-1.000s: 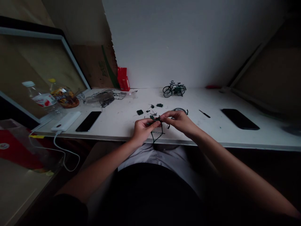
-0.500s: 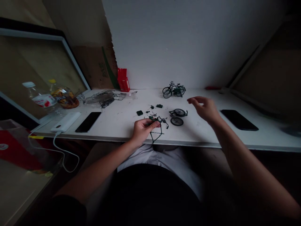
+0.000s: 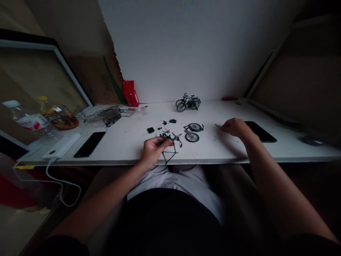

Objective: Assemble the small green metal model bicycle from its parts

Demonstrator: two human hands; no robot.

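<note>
My left hand [image 3: 156, 149] pinches a small green bicycle frame [image 3: 170, 153] with a handlebar over the desk's front edge. To the right, my right hand [image 3: 234, 127] is closed on a thin stick-like piece [image 3: 218, 126], just above the desk. Between the hands lie a loose spoked wheel [image 3: 192, 137] and, touching or nearly touching it, a wheel with a dark curved part [image 3: 195, 127]. Several small green and dark parts, among them a square piece [image 3: 150, 130] and a block [image 3: 173, 121], are scattered beyond my left hand.
Assembled model bicycles [image 3: 188, 103] stand near the wall beside a red box [image 3: 131, 94]. At left are a phone [image 3: 90, 144], a white power bank [image 3: 61, 146], bottles [image 3: 60, 116] and plastic bags [image 3: 99, 116]. A black device [image 3: 259, 131] lies right.
The view has shifted to the right. My right hand has moved down and to the right, and a thin piece now shows in its fingers. My left hand still holds the frame.
</note>
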